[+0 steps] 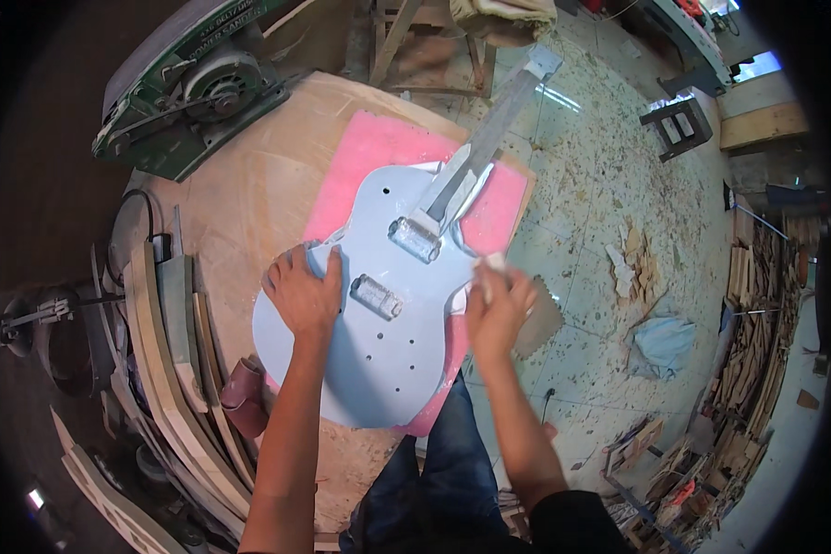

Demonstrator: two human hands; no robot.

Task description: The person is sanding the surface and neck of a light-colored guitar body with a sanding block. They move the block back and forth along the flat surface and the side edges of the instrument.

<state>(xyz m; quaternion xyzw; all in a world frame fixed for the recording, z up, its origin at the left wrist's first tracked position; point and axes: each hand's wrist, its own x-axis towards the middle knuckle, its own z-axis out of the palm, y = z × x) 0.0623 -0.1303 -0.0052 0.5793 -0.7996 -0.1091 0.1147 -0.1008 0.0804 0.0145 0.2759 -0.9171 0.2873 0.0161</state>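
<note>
A pale grey-blue electric guitar body (342,369) lies face up with its neck (489,129) pointing to the far right. Two pickup cavities and several small holes show in its top. Pink foam sheeting (379,134) lies under it. My left hand (303,288) rests flat on the body's left waist, fingers slightly apart. At the right waist, my right hand (499,309) is closed on a small pale piece (496,262) that looks like folded sandpaper; motion blurs it somewhat. A brown-grey sheet (542,319) with a jagged edge shows just beside that hand.
The wooden worktable (249,138) carries a green belt sander (194,92) at the far left. Curved wood strips (157,351) and a dark red roll (244,397) sit left. Shavings and a light blue cloth (665,346) lie on the floor; stacked wood (743,332) lines the right.
</note>
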